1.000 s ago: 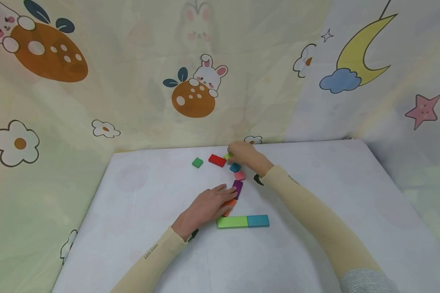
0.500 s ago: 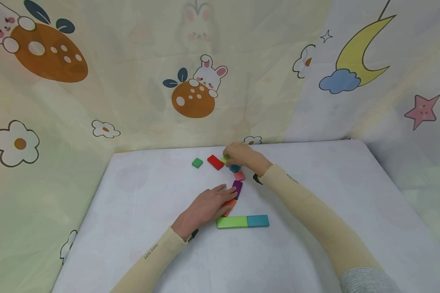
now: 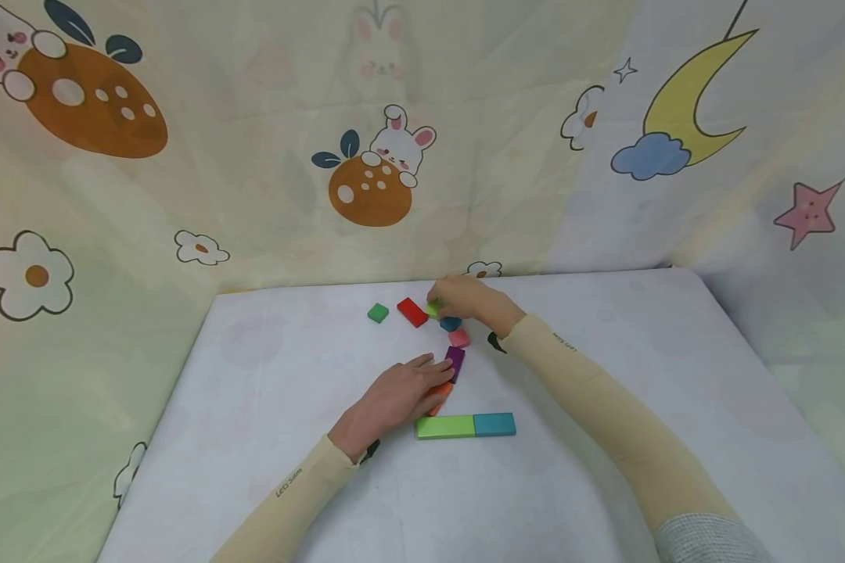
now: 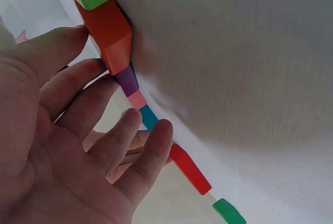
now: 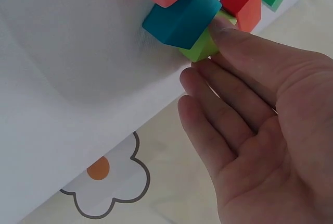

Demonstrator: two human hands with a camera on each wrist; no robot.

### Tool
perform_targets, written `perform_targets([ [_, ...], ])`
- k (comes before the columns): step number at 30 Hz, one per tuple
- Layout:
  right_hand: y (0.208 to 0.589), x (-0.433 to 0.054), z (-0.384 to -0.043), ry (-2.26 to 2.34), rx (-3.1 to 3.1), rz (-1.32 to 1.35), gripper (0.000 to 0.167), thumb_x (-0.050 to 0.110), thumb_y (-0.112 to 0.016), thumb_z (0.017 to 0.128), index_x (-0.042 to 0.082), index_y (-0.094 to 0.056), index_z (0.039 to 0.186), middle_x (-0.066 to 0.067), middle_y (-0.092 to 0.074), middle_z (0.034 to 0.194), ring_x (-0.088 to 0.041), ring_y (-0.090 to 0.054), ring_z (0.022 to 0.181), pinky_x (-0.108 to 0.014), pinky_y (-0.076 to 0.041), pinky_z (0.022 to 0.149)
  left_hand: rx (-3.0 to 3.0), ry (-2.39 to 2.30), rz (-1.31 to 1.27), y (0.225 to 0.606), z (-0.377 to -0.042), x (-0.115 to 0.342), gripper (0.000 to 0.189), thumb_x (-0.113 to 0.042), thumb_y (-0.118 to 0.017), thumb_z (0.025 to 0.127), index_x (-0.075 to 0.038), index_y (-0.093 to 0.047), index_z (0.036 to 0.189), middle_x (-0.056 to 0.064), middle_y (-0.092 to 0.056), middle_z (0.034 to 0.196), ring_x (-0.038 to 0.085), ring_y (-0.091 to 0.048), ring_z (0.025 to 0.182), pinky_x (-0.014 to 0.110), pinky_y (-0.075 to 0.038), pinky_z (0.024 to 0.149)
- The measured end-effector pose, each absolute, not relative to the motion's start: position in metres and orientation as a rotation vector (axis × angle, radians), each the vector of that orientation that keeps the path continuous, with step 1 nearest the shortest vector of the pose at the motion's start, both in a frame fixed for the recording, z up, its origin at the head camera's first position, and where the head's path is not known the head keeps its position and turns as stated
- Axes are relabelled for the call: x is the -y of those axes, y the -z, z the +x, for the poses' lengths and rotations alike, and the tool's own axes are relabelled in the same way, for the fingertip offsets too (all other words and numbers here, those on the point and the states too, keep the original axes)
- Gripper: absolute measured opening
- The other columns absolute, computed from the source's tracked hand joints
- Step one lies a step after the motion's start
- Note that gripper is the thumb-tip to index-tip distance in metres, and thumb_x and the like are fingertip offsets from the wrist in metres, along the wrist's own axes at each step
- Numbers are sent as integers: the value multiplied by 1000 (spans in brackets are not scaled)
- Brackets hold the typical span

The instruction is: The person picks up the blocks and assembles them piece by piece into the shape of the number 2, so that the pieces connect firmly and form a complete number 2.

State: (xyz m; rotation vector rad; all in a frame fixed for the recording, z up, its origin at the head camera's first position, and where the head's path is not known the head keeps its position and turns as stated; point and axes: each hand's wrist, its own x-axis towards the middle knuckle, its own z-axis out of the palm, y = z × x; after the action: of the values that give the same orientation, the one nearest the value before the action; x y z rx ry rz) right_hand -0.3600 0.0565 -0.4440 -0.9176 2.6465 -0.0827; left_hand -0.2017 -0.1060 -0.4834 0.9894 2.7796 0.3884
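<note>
My right hand (image 3: 465,299) pinches a small lime green block (image 5: 200,47) between thumb and fingers at the far part of the table. Touching it are a teal block (image 5: 184,18) and a red block (image 3: 412,313). A pink block (image 3: 459,338) follows the teal one towards me. My left hand (image 3: 397,395) has its fingers fairly straight; thumb and fingertips touch the orange block (image 4: 109,31) and the end of the purple block (image 3: 454,363). The orange block is partly hidden by that hand in the head view.
A long light green block (image 3: 445,427) and a blue block (image 3: 494,424) lie end to end nearest me. A small green block (image 3: 378,313) lies apart at far left. The white table (image 3: 605,407) meets a printed cloth backdrop (image 3: 253,156) behind.
My right hand has shifted slightly left with the lime green block, which now meets the red block. The red block has turned a little. My left hand has stayed put.
</note>
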Motion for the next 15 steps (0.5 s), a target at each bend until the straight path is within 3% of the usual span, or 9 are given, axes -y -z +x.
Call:
perform_targets([
  [15,443,-56,-360,100,-2634,-904,39,23,-72,94,13,-68,132,-5,-68,128,-23,-60,114,-36,-53,99,-2781,-370,985,485,-202,106,54,-36,-66,97,-19,-54,147,-2,-53,151,29,-44,145,44,-53,103],
])
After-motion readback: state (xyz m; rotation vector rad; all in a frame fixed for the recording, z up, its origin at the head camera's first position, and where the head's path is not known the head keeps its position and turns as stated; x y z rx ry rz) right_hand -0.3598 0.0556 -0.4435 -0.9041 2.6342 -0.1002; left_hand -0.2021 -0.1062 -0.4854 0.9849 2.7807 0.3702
